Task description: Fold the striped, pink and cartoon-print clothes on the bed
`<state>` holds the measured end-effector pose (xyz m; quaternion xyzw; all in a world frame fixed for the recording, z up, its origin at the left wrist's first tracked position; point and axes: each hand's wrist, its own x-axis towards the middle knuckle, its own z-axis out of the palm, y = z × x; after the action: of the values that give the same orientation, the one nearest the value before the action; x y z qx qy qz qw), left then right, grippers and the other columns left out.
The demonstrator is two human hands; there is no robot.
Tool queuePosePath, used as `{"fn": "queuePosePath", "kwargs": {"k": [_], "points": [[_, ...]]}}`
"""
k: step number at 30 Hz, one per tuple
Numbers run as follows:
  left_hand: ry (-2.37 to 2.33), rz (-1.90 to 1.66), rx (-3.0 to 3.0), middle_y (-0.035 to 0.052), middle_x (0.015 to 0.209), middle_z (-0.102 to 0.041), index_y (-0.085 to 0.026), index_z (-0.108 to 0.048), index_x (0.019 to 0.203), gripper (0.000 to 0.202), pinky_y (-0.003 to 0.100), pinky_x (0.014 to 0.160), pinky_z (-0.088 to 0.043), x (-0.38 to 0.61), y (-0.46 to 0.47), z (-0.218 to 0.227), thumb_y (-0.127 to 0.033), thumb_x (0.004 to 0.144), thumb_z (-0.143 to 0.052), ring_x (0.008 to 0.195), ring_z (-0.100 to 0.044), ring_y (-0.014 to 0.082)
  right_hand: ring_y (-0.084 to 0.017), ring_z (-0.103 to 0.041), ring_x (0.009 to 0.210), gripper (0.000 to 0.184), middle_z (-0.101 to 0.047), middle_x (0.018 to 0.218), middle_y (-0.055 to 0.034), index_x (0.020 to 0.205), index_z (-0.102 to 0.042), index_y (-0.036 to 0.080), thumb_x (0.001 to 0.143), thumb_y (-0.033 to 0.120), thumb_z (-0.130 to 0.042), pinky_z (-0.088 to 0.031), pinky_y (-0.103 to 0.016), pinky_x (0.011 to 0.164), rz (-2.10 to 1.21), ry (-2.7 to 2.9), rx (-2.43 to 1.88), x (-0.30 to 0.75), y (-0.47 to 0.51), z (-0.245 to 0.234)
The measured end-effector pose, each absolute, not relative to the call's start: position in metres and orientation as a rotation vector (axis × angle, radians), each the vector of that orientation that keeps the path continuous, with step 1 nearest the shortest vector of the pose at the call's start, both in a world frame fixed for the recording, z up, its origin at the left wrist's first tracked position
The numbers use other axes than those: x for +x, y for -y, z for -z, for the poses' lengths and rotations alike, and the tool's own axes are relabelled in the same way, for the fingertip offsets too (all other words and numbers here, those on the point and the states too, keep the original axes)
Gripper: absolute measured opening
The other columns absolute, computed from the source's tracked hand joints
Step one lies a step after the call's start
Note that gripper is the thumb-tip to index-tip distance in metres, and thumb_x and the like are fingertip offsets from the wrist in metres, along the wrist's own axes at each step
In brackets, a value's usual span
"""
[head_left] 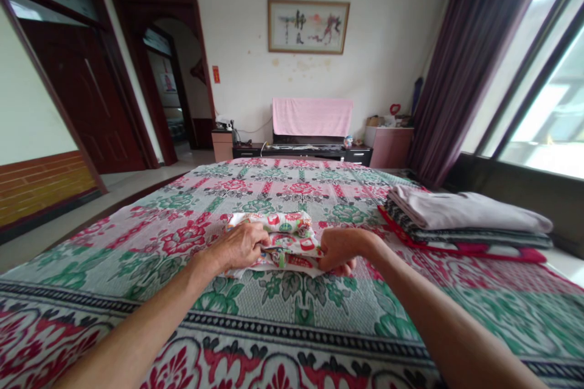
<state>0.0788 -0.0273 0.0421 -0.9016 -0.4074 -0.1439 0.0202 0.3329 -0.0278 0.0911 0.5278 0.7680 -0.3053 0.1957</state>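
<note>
A small folded cloth [288, 237], white with red and green prints, lies on the flowered bed cover [292, 310] in front of me. My left hand [241, 245] grips its left edge with the fingers curled round the fabric. My right hand [340, 249] is closed on its right edge, thumb and fingers pinching the folded layers. Both forearms reach in from the bottom of the view.
A stack of folded clothes [460, 219], a pale garment on top, rests on the bed at the right. Beyond the bed stand a low dark TV stand with a pink cloth [312, 117] draped over the screen. Dark doors are at the left, purple curtains and windows at the right.
</note>
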Motion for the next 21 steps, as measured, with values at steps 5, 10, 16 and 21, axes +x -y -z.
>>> {"fn": "queuePosePath", "kwargs": {"k": [5,10,16,21], "points": [[1.329,0.479,-2.854,0.0013,0.074,-0.065,-0.021,-0.07,0.079,0.027,0.024,0.065,-0.04,0.08,0.031,-0.053,-0.011,0.067,-0.049,0.069,-0.056,0.0136,-0.011,-0.055,0.047,0.025,-0.059,0.05,-0.0012,0.056,-0.06,0.014,0.066,0.037,-0.063,-0.044,-0.024,0.048,0.87,-2.167,1.506,0.349,0.022,-0.1],[1.575,0.758,-2.616,-0.0005,0.071,-0.067,-0.02,-0.07,0.08,0.026,0.021,0.059,-0.036,0.07,0.026,-0.058,-0.018,0.076,-0.045,0.06,-0.054,0.0099,-0.008,-0.051,0.051,0.021,-0.061,0.06,-0.0008,0.071,-0.066,0.015,0.075,0.03,-0.051,-0.038,-0.021,0.051,0.714,-2.761,1.687,0.362,0.007,-0.094],[1.749,0.369,-2.639,-0.0017,0.059,-0.062,-0.023,-0.07,0.074,0.018,0.021,0.052,-0.03,0.063,0.025,-0.05,-0.03,0.074,-0.053,0.054,-0.052,0.0106,-0.006,-0.046,0.057,0.02,-0.061,0.065,0.0025,0.075,-0.069,0.017,0.07,0.018,-0.049,-0.033,-0.019,0.055,0.708,-3.022,1.296,0.337,0.011,-0.073],[1.769,0.316,-2.652,-0.0013,0.06,-0.062,-0.023,-0.069,0.078,0.022,0.021,0.051,-0.03,0.064,0.028,-0.051,-0.039,0.076,-0.054,0.053,-0.051,0.011,-0.007,-0.049,0.058,0.019,-0.061,0.062,0.0025,0.073,-0.071,0.018,0.064,0.017,-0.055,-0.032,-0.019,0.054,0.56,-2.896,1.195,0.327,0.018,-0.071]]}}
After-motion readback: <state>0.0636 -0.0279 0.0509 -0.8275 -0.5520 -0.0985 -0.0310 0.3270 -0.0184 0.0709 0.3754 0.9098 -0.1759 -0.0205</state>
